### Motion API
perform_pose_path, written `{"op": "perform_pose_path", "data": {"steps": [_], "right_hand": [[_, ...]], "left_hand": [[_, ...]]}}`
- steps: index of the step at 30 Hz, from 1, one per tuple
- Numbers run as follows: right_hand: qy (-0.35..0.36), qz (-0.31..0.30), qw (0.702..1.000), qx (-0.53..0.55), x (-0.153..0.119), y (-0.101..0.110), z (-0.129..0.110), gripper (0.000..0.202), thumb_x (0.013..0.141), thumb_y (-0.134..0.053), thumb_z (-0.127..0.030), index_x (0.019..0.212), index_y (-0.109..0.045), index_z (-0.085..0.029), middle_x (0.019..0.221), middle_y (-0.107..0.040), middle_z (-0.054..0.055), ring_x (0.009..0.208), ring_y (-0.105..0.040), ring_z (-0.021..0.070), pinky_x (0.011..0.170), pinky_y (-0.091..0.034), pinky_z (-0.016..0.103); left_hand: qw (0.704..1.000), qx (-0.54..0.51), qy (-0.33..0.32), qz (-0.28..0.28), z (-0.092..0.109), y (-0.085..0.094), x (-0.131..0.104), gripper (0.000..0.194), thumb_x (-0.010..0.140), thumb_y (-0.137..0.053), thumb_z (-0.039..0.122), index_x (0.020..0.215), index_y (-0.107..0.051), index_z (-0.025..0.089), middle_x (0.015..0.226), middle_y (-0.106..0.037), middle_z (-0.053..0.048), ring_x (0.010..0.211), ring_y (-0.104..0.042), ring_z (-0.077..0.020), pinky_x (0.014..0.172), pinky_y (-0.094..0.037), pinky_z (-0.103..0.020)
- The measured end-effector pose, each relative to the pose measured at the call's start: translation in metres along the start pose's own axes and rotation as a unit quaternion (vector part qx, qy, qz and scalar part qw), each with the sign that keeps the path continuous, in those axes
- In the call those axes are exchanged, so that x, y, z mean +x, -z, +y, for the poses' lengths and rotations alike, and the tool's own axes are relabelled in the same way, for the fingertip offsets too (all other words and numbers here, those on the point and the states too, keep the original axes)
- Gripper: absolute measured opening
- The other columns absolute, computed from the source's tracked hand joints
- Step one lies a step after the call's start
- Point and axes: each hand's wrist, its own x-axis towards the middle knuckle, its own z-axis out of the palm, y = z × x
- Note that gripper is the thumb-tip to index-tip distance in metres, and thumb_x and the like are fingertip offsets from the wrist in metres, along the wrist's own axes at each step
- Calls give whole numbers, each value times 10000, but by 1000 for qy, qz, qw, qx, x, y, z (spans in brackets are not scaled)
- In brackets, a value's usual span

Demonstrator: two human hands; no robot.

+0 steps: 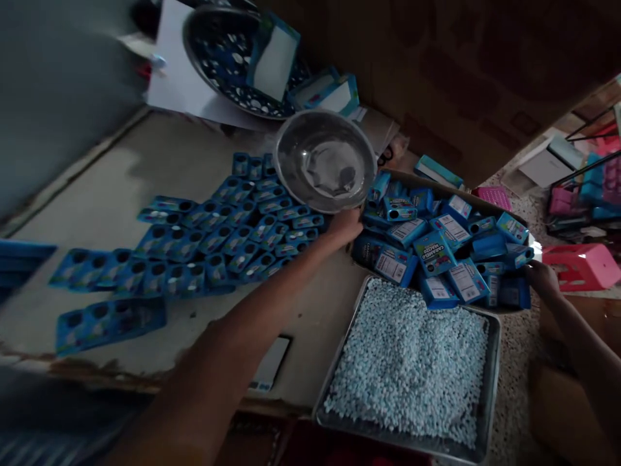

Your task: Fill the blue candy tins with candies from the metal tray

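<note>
A low cardboard box [356,259] full of small blue printed candy boxes [435,252] sits over the back edge of a metal tray [493,369]. My left hand [345,226] is closed at its left end, just under the rim of a steel bowl [284,175]. At the opposite end, my right hand [542,278] grips the box's right side, its fingers partly hidden. Small pale blue and white candies [412,356] fill the tray. To the left, rows of upright blue boxes with round dark openings [223,226] stand on the table.
A dark speckled basin [213,81] with blue boxes in it stands at the back. A phone-like flat object [272,364] lies by the table's front edge [194,388]. Pink plastic [582,265] and a large brown cardboard surface [436,84] border the right and back.
</note>
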Motion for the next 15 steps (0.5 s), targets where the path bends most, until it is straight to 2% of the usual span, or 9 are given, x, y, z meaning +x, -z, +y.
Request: {"op": "perform_pose_path", "data": {"steps": [3, 6, 9, 12, 15], "right_hand": [[-28, -25, 999, 38, -3, 4, -7, 189, 936, -701, -242, 854, -863, -189, 697, -741, 103, 692, -662, 253, 730, -429, 405], [-59, -8, 997, 48, -4, 5, -13, 220, 916, -733, -203, 706, -797, -226, 644, -694, 101, 630, -567, 245, 754, -369, 458], [-75, 4, 995, 61, -5, 5, -15, 286, 887, -751, -154, 618, -746, -251, 672, -710, 139, 602, -503, 229, 770, -327, 492], [-81, 8, 993, 84, -8, 6, -14, 299, 846, -764, -120, 578, -737, -250, 786, -766, 208, 653, -583, 252, 794, -328, 514], [-84, 19, 990, 116, -10, 8, -12, 298, 815, -780, -122, 549, -739, -249, 844, -784, 243, 749, -682, 306, 843, -352, 552]], "left_hand": [[1000, 4, 17, 24, 0, -4, -5, 429, 869, -621, 193, 1252, -814, 167, 1301, -811, -193, 1325, -720, -429, 1166, -536, -500], [998, 4, 43, 45, 6, -6, -13, 405, 907, -609, 226, 1250, -817, 164, 1298, -810, -213, 1285, -740, -462, 1116, -554, -544], [998, -6, 41, 55, 11, -3, -22, 419, 931, -642, 278, 1303, -807, 181, 1349, -802, -196, 1298, -735, -449, 1102, -562, -532], [998, -20, 13, 55, 8, 15, -29, 485, 878, -783, 329, 1351, -794, 220, 1318, -826, -114, 1240, -765, -360, 1054, -584, -407], [994, -15, 27, 103, -8, 51, -28, 526, 886, -801, 303, 1397, -751, 189, 1155, -853, -75, 1078, -796, -278, 946, -588, -322]]}}
